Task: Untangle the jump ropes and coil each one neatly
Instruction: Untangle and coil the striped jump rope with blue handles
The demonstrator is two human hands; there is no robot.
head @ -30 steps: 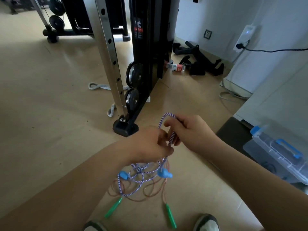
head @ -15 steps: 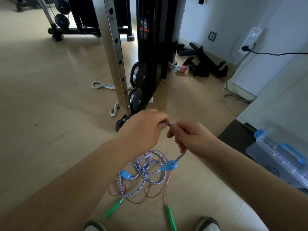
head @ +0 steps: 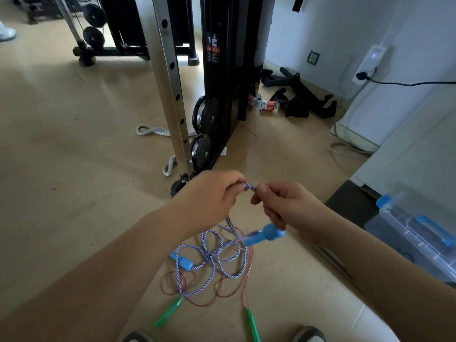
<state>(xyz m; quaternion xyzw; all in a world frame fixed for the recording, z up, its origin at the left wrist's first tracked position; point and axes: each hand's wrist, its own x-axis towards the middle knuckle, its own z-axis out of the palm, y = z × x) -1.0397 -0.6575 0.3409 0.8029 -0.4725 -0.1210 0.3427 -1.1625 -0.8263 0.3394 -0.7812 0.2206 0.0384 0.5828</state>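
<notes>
A blue-and-white striped jump rope (head: pixel 217 257) hangs in tangled loops from my hands down to the floor. My left hand (head: pixel 212 193) and my right hand (head: pixel 283 206) both pinch a short stretch of it (head: pixel 249 186) between them at chest height. One of its blue handles (head: pixel 265 234) dangles just under my right hand, the other blue handle (head: pixel 183 262) lies lower left. A thin copper-coloured jump rope (head: pixel 197 287) with two green handles (head: pixel 170 312) (head: pixel 253 325) lies on the floor, mixed in with the striped loops.
A steel upright (head: pixel 170 77) and black weight machine (head: pixel 222 70) with plates stand right ahead. A grey strap (head: pixel 150 130) lies beside them. A clear storage box with blue handle (head: pixel 424 233) sits at right. My shoes (head: pixel 308 335) show at the bottom edge.
The loop that stood above my hands has been pulled down into a short taut piece between them. The blue handle has risen up to my right hand; both hands lifted slightly.
</notes>
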